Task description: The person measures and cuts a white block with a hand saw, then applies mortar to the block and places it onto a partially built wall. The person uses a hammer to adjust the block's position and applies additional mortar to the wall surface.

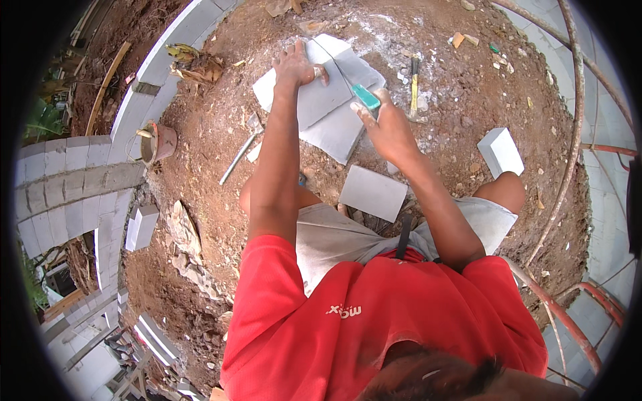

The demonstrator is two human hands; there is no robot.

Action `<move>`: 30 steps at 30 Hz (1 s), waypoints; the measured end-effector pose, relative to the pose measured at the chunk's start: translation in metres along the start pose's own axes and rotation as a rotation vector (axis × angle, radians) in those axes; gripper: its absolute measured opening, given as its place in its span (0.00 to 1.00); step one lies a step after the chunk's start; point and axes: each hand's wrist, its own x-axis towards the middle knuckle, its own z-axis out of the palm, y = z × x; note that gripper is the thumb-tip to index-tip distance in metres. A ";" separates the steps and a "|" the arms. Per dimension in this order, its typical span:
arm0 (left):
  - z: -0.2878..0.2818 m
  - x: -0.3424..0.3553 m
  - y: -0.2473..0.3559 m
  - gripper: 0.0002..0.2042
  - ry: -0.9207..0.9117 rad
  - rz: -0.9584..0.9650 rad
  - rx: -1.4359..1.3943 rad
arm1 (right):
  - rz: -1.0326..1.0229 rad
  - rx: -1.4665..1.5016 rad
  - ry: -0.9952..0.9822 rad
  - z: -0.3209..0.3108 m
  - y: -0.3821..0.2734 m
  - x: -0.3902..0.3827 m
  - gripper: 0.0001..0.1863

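Note:
My left hand (299, 67) lies on a pale grey lightweight block (324, 99), its fingers spread over the top face. In my right hand (388, 127) is a handsaw (366, 97), gripped by its teal handle. Its thin dark blade, seen nearly edge-on, runs up and left across the block along a line between the larger part and a strip at the right. How deep the blade sits in the block I cannot tell. Another flat pale slab (338, 134) lies underneath, on the dirt in front of me.
A yellow-handled hammer (414, 87) lies right of the block, and a long metal-handled tool (241, 155) lies left. Loose blocks sit near my knees (373, 192) and farther right (500, 152). A bucket (159, 142) stands by the left block wall (87, 175); poles (576, 100) lean at right.

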 end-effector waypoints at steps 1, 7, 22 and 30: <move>0.004 0.004 -0.013 0.65 0.036 -0.046 -0.006 | -0.003 0.032 -0.035 -0.006 -0.012 0.011 0.28; 0.005 0.027 -0.071 0.65 -0.097 -0.064 -0.098 | 0.063 0.205 -0.189 -0.054 -0.006 -0.097 0.25; 0.006 0.051 -0.075 0.63 -0.106 -0.108 -0.235 | -0.057 0.244 -0.080 -0.074 0.003 -0.117 0.22; 0.008 0.002 -0.014 0.63 0.028 -0.012 0.010 | 0.015 0.101 -0.083 -0.020 -0.012 0.011 0.25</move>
